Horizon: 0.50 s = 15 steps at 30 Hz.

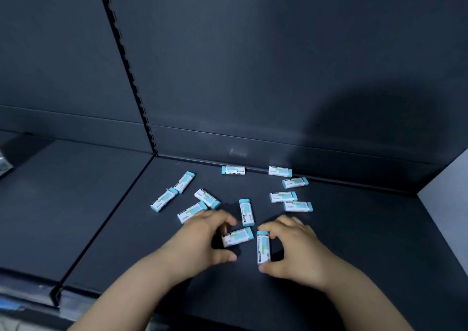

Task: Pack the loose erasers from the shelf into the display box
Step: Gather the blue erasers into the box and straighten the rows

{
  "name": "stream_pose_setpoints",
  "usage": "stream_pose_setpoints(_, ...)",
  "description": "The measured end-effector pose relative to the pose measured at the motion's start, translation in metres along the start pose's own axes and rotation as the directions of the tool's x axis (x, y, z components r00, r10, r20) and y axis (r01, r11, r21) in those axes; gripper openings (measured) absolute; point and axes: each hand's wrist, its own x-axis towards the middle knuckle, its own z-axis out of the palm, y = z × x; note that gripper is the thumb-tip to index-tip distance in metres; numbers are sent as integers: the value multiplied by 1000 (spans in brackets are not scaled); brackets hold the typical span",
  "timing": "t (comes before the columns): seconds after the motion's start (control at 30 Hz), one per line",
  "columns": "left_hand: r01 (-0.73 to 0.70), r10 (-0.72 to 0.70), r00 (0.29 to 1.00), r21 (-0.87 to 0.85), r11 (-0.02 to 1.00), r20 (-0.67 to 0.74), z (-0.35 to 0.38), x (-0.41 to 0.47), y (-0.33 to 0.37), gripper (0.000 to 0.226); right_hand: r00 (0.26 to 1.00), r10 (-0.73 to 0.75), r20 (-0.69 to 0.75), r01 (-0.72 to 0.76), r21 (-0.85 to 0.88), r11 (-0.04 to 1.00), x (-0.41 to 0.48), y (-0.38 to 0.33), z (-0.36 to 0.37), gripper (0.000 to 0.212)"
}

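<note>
Several white erasers with teal ends lie scattered on the dark shelf. My left hand curls over one eraser lying crosswise, fingertips on its far left end and thumb below it. My right hand pinches another eraser lengthwise, forefinger on its teal top end and thumb at its near end. Just beyond the hands lies an upright eraser. Others sit further back, such as one by the back wall. No display box shows in the head view.
A slotted upright divides the shelf's back panel, and a seam splits the shelf into left and right boards. A pale wall bounds the right side. A shiny packet edge shows at far left.
</note>
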Motion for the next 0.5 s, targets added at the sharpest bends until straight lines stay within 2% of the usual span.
stream_pose_setpoints(0.07, 25, -32, 995, 73, 997, 93, 1, 4, 2, 67, 1000, -1, 7, 1, -15, 1000, 0, -1, -1, 71)
stream_pose_setpoints(0.1, 33, -51, 990, 135, 990, 129, 2, 7, 5, 63, 1000, 0, 12, 1, -19, 1000, 0, -1, -1, 71)
stream_pose_setpoints(0.2, 36, -81, 988, 308, 951, 134, 6, 16, 20, 30, 1000, 0, 11, 0, -24, 1000, 1, -3, -1, 69)
stream_pose_setpoints(0.33, 104, -141, 987, 364, 925, 79, 7, 16, 30, 25, 1000, -2, -5, 2, -39, 999, 3, -5, 1, 69)
stream_pose_setpoints(0.37, 117, -162, 983, 389, 914, 85, 5, 14, 29, 26, 1000, -2, -6, 2, -44, 999, 4, -6, 1, 70)
stream_pose_setpoints(0.43, 141, -187, 979, 400, 906, 78, -2, 8, 23, 41, 1000, -6, -10, 6, -51, 999, 4, -6, 1, 72)
stream_pose_setpoints(0.5, 85, -140, 983, 389, 917, 117, -9, 4, 14, 54, 1000, -6, -9, 5, -36, 999, 6, -6, 0, 74)
